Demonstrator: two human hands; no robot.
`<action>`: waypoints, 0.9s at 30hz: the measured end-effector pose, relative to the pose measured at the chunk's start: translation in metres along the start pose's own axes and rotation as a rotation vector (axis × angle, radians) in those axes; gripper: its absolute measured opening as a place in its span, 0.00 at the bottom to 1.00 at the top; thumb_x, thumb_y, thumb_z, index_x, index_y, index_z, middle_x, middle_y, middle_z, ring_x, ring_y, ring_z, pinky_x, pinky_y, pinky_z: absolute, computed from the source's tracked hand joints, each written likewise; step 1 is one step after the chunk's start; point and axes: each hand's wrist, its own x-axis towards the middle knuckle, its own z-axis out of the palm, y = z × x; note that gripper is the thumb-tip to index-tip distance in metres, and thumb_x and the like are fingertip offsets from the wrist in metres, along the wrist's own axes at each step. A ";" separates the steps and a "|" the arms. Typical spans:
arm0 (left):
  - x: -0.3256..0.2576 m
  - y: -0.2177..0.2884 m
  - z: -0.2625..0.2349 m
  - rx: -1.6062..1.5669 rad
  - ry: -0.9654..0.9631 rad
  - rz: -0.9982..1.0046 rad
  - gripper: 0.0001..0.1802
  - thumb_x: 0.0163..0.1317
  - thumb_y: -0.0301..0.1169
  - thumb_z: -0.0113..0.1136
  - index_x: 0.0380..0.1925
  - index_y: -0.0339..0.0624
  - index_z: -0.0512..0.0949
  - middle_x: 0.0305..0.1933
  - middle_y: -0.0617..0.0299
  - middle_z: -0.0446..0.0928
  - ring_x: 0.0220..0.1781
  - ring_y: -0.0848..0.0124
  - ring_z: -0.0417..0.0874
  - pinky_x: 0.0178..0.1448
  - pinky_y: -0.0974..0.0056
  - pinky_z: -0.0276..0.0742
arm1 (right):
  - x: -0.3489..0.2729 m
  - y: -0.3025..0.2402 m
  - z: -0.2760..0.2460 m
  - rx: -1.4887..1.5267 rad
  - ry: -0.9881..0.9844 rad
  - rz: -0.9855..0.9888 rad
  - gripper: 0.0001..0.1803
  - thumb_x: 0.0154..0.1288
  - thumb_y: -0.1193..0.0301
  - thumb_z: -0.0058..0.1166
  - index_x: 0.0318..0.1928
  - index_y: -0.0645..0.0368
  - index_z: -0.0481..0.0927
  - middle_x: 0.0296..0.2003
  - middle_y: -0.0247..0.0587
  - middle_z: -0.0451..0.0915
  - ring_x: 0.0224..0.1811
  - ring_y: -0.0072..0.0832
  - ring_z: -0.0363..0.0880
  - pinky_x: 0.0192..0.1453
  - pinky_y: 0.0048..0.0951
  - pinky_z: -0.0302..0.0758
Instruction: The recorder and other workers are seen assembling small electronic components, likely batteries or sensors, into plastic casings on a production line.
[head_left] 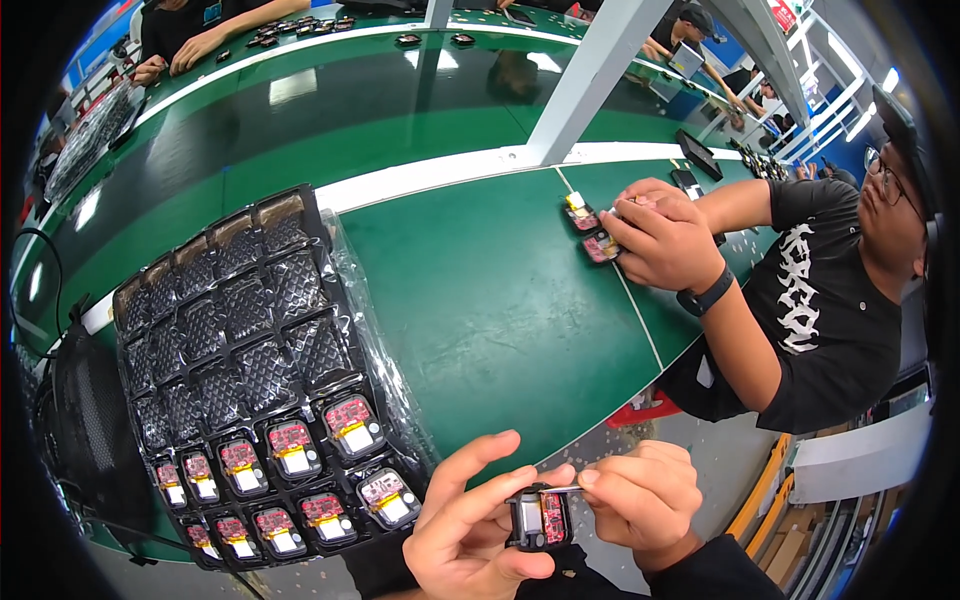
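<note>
The left hand [470, 535] grips a small black module [540, 518] at the bottom of the view, its thumb and lower fingers closed around the casing while the index and middle fingers stretch out above it. The module is held off the tabletop, in the air near the person's body, with a red circuit board and a silvery block showing on its open face. The right hand [640, 500] is pinched shut on a thin metal tool [562, 489] — tweezers or a similar pick, too small to tell which — whose tip touches the top edge of the module.

Just left of the hands lies a black moulded tray [230, 340] on the green tabletop [480, 290], wrapped partly in clear plastic film [375, 340]. Its lower pockets hold about a dozen more modules [290, 445] with red boards and yellow-and-white parts; the upper pockets show only their quilted black bottoms. A black mesh object [85, 430] sits beside the tray at the left rim.

Across the tabletop to the right, a co-worker in a black printed shirt [820, 300] bends over two similar small units [592, 232], both hands [660, 235] closed around something by them — a dark band on one wrist. A white slanted post [590, 80] rises from the tabletop behind. Further back, other people's hands [190, 50] rest near a row of dark parts [300, 28].
</note>
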 end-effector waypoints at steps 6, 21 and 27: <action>0.001 0.014 0.000 -0.006 0.042 -0.101 0.39 0.62 0.41 0.75 0.62 0.20 0.72 0.74 0.42 0.63 0.64 0.49 0.83 0.66 0.53 0.82 | 0.006 -0.008 -0.005 -0.013 -0.082 -0.020 0.16 0.51 0.79 0.71 0.43 0.58 0.85 0.30 0.35 0.84 0.17 0.25 0.74 0.21 0.26 0.65; -0.010 0.118 -0.065 0.653 0.022 0.477 0.28 0.63 0.32 0.76 0.58 0.29 0.76 0.60 0.42 0.72 0.61 0.45 0.83 0.62 0.49 0.83 | -0.007 0.015 0.046 0.267 0.149 0.433 0.10 0.69 0.71 0.64 0.41 0.68 0.84 0.32 0.49 0.83 0.30 0.35 0.80 0.35 0.30 0.75; 0.000 0.161 -0.110 1.113 0.486 0.521 0.22 0.55 0.24 0.79 0.44 0.30 0.76 0.59 0.49 0.71 0.61 0.55 0.82 0.61 0.58 0.84 | -0.005 0.027 0.060 0.371 0.097 0.512 0.10 0.69 0.72 0.65 0.42 0.69 0.84 0.32 0.47 0.82 0.26 0.29 0.78 0.31 0.26 0.72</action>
